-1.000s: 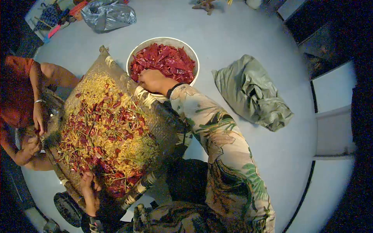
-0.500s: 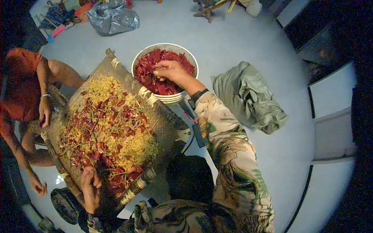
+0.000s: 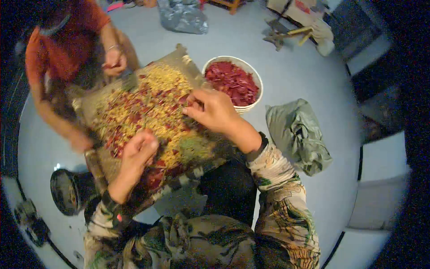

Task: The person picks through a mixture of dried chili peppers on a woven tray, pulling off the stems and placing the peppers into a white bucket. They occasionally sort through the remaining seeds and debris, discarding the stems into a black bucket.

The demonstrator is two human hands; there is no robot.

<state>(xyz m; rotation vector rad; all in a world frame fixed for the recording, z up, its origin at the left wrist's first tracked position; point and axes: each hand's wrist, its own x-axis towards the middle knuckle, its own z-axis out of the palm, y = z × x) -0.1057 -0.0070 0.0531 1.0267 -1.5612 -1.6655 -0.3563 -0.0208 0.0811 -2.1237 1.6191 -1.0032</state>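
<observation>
A square woven tray [image 3: 183, 60] with a wooden frame lies tilted before me, covered with yellow seeds [image 3: 165, 80] and broken dried red chili pieces [image 3: 134, 117]. My left hand [image 3: 136, 154] hovers over its near left part, thumb and fingers drawn together; whatever they hold is too blurred to make out. Above the tray's right side is my right hand [image 3: 217, 114], its fingers bent toward the thumb near some red pieces; anything in that pinch is hidden. Just beyond it, a white bucket [image 3: 261, 85] holds many dried red chilies [image 3: 230, 83].
A person in an orange shirt [image 3: 67, 58] sits at the tray's left, both hands near its edge. A green woven sack [image 3: 300, 134] lies on the right. A black bucket [image 3: 67, 193] stands at lower left. Behind are a grey plastic bag [image 3: 183, 18] and a wooden stand [image 3: 300, 33].
My right hand has moved from over the white bucket back to the tray. My left hand has risen from the tray's near corner. The view has swung left, and the other person's hands have shifted.
</observation>
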